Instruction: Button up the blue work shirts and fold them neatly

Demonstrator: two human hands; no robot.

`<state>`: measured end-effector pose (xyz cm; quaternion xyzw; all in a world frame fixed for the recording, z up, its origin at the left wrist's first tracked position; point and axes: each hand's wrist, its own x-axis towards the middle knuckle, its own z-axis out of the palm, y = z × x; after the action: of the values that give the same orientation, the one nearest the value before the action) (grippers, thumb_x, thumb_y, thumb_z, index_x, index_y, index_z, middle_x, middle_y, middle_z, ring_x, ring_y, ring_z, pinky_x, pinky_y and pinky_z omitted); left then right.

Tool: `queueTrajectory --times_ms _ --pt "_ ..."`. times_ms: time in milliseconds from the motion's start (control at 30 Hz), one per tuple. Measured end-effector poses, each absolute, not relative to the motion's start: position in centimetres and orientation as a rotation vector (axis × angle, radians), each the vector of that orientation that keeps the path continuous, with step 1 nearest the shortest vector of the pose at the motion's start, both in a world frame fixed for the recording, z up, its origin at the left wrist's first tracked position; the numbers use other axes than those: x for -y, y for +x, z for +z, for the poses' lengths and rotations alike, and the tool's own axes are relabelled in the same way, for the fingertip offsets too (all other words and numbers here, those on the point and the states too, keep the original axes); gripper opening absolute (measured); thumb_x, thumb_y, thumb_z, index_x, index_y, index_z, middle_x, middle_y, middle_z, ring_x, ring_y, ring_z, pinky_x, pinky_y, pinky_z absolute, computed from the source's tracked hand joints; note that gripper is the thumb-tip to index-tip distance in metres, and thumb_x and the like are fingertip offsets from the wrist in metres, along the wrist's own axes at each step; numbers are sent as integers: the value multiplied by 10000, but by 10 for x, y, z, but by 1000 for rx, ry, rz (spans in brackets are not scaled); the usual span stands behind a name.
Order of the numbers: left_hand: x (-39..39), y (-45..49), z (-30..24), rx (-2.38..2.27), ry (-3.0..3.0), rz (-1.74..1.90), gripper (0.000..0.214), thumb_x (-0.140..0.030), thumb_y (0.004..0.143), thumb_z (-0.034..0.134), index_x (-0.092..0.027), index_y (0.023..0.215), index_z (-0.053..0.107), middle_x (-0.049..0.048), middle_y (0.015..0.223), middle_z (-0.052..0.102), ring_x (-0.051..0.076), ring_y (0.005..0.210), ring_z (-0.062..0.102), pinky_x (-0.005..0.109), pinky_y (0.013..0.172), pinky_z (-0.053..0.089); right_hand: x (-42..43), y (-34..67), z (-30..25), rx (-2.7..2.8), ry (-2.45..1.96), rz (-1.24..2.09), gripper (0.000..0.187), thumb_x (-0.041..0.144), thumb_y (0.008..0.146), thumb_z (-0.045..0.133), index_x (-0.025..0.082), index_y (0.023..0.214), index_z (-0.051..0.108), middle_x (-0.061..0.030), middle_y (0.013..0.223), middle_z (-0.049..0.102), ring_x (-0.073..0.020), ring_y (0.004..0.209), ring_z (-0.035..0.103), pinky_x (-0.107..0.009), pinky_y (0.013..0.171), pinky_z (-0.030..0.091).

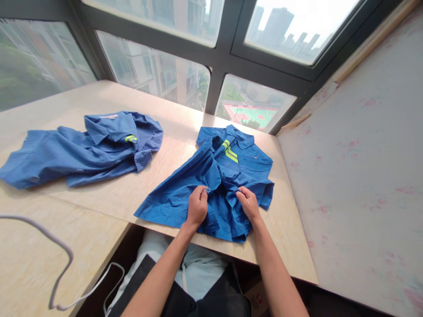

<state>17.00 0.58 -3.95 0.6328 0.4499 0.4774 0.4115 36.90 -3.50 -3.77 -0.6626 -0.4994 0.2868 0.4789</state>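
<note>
A blue work shirt (185, 185) with yellow-green stripes inside the collar lies face up on the light wooden table (139, 193), its front partly open. My left hand (197, 206) pinches the left front edge at a blue button. My right hand (248, 203) pinches the opposite front edge a little to the right. Both hands rest on the shirt's lower middle, fingers closed on the cloth.
A second blue shirt (82, 152) lies crumpled at the table's left. A white cable (62, 259) loops over the near left corner. Large windows run along the back, and a pale flowered wall (363, 167) stands on the right.
</note>
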Motion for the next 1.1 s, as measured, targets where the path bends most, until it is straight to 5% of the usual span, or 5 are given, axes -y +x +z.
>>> queueTrajectory --times_ms 267,400,600,800,1100 --pt "-2 167 -36 -1300 1564 1190 261 -311 937 370 -206 781 551 -40 575 503 127 509 476 247 547 337 40 378 -36 1075 -1416 818 232 398 786 516 194 740 616 -11 739 572 -178 726 504 -287 708 420" --pt "1 172 -34 -1438 1836 977 306 -445 905 517 -196 1070 584 -61 528 510 149 498 535 248 548 336 43 380 -35 1058 -1421 739 364 517 803 576 200 626 552 -29 759 562 -181 734 501 -307 712 425" --pt "-1 178 -20 -1685 2287 815 378 -349 828 660 -199 1174 647 94 823 693 258 780 631 328 664 430 45 374 -33 1041 -1327 802 519 517 723 699 204 488 359 4 645 473 -131 614 410 -276 593 387" --pt "-11 192 3 -1462 2416 1012 473 -300 789 714 -163 1231 617 202 1345 557 394 1311 430 517 982 395 49 368 -30 938 -1336 985 383 451 740 684 196 554 466 34 600 401 -105 548 347 -246 516 355" --pt "-41 195 -35 -1216 2299 1124 258 -155 889 546 -203 1087 705 100 1107 690 253 1097 596 406 913 472 47 368 -26 1047 -1277 1039 387 425 742 665 199 548 418 36 606 396 -99 543 350 -240 511 352"
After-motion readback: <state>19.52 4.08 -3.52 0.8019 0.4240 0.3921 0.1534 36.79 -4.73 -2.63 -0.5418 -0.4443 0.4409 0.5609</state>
